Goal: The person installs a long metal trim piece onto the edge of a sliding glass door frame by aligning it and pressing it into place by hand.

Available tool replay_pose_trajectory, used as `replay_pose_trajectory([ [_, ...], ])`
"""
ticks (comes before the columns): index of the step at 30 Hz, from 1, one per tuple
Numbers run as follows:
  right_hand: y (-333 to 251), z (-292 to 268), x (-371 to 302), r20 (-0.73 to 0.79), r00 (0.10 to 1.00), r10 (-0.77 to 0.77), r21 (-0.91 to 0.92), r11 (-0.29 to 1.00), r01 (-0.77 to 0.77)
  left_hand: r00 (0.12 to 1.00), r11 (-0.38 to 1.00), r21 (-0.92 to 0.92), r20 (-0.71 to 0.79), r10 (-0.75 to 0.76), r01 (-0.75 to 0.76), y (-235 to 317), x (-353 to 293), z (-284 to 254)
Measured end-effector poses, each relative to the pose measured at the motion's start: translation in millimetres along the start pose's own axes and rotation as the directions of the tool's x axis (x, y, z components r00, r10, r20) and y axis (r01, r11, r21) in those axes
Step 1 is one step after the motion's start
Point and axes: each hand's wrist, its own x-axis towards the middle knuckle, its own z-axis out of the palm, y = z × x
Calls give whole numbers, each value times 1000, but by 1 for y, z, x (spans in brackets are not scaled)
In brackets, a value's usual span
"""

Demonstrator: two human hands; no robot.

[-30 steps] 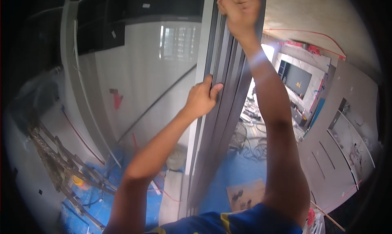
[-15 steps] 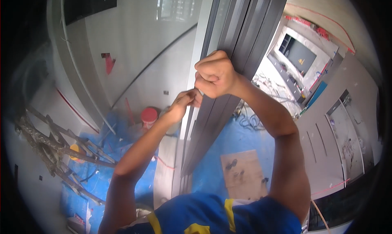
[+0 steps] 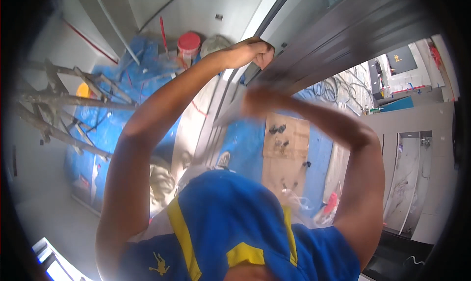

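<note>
Standing right of the curled left hand point(image 3: 250, 54), the dark grey door panel point(image 3: 338, 41) is apparently being handled; the right hand point(image 3: 261, 102) is looking blurred, both holds unclear; moving it is needing steady fingers.

Take the right hand point(image 3: 265, 102) as the clock's centre. The left hand point(image 3: 252, 53) is at 12, beside the near end of the panels point(image 3: 338, 40), which stretch off between 1 and 2. Cables point(image 3: 338, 90) lie at 3, a niche point(image 3: 408, 180) at 4. At 5, cardboard point(image 3: 289, 153) lies on the sheet point(image 3: 240, 151), small parts point(image 3: 278, 129) on it. The ladder point(image 3: 83, 101) is at 9, the bucket point(image 3: 188, 45) at 10.
</note>
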Motion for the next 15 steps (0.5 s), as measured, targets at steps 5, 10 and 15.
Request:
replay_pose_trajectory([
  [5, -23, 45, 21, -75, 983, -168, -316, 939, 136, 994, 987, -122, -52, 98, -103, -18, -8, 1],
  [10, 2, 118, 54, 174, 966, -192, -142, 966, 218, 982, 996, -60, -175, -77, 67, -55, -18, 31],
  [15, 39, 156, 63, 9, 1000, 10, -296, 955, -6, 828, 996, 87, -557, 74, -30, -57, -33, 88],
])
